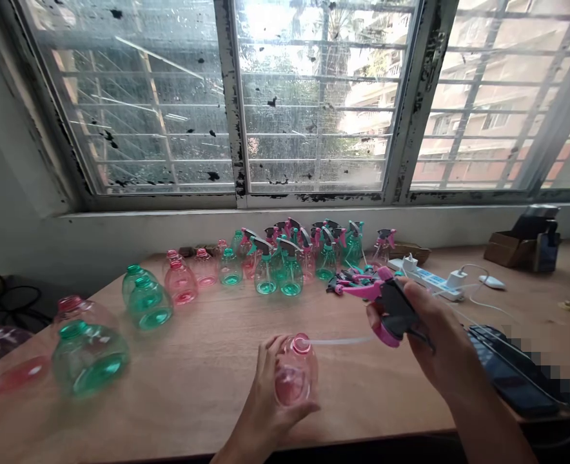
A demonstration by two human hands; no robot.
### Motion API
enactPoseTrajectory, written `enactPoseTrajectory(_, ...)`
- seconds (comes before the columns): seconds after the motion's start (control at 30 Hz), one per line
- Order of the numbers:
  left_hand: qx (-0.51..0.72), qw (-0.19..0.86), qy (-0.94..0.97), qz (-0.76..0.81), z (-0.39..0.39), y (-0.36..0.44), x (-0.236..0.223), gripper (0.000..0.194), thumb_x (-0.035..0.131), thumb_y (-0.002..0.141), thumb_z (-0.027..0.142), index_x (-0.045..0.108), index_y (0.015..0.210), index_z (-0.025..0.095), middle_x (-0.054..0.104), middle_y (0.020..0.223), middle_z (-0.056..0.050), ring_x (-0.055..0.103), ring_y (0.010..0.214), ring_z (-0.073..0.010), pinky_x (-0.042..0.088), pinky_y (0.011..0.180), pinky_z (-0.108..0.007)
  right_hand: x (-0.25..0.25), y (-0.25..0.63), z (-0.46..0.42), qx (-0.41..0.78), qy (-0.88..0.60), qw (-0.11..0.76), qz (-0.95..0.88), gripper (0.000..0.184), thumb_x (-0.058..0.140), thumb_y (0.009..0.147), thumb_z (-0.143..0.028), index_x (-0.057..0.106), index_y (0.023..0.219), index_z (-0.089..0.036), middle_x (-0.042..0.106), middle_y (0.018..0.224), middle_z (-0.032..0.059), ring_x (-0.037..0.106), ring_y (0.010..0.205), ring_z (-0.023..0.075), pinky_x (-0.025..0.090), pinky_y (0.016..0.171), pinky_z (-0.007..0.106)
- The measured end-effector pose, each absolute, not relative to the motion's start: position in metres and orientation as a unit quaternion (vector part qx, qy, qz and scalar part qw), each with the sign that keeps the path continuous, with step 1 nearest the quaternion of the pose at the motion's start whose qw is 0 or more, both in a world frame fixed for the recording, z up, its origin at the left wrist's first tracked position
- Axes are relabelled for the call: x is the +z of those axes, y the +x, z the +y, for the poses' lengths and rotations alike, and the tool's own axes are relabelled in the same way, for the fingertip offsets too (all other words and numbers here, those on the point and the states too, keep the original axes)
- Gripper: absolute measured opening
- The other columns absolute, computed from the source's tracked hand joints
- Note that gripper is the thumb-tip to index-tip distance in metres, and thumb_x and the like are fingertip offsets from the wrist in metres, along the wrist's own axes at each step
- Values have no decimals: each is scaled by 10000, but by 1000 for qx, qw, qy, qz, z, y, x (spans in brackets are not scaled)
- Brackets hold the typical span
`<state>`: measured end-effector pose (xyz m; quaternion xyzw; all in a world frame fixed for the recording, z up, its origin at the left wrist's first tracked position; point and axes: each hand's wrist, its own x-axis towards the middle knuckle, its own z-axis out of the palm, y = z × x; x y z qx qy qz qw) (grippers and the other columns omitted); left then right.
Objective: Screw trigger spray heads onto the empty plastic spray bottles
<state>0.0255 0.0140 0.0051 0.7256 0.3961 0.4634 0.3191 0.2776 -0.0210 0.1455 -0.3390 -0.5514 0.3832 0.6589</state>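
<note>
My left hand (270, 393) is wrapped round a clear pink spray bottle (297, 377) near the table's front edge, its neck uncapped and tilted a little to the right. In my right hand (440, 341) is a black and pink spray trigger head (394, 306), turned sideways. From the head a translucent dip tube (338, 341) runs left, and its end meets the bottle's mouth; whether the tip has entered cannot be made out. Behind the trigger head lies a pile of loose pink, green and black spray heads (355, 278).
Open green bottles (91, 357) and pink bottles (182, 281) line the table's left side. Several bottles with heads fitted (289, 267) stand at the back. On the right are a power strip (432, 281), a phone (517, 377) and a cardboard box (512, 248).
</note>
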Motion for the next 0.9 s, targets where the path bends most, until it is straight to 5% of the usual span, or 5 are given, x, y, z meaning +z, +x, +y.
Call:
enactPoseTrajectory(0.37,428,129,819,359,10,24,3,836,714,885,520,229,1554,401,437,1456,-160,492,1347,-417,474,1096,-626,108,246,-14,300,-387,523,-697,331,742,898,-407,638,1175,-259,738,816,16,676,682,206,502,553,262)
enactPoseTrajectory(0.47,410,112,830,362,9,24,3,852,707,905,475,187,1575,394,437,1487,-167,485,1364,-421,473,1096,-624,83,244,-21,197,-411,511,-729,124,692,926,-350,700,892,-231,671,704,-6,607,611,179,481,577,275)
enactPoseTrajectory(0.63,412,86,816,396,3,29,-2,945,659,951,299,-3,1625,321,375,1609,-196,422,1452,-415,415,1152,-638,39,249,-25,316,-445,581,-604,314,669,915,-497,709,1043,-213,704,693,21,600,574,195,429,460,270)
enactPoseTrajectory(0.77,410,75,815,402,3,27,3,835,663,929,235,171,1593,352,263,1673,-162,315,1519,-420,397,1173,-632,17,256,-4,411,-463,577,-532,515,609,906,-641,673,658,-194,519,458,-34,447,419,139,350,439,273)
enactPoseTrajectory(0.9,402,150,808,403,5,23,12,800,709,917,342,237,1562,379,272,1654,-153,324,1510,-414,434,1143,-638,12,260,8,438,-503,566,-485,574,595,873,-710,663,620,-199,486,411,-47,418,406,135,318,461,277)
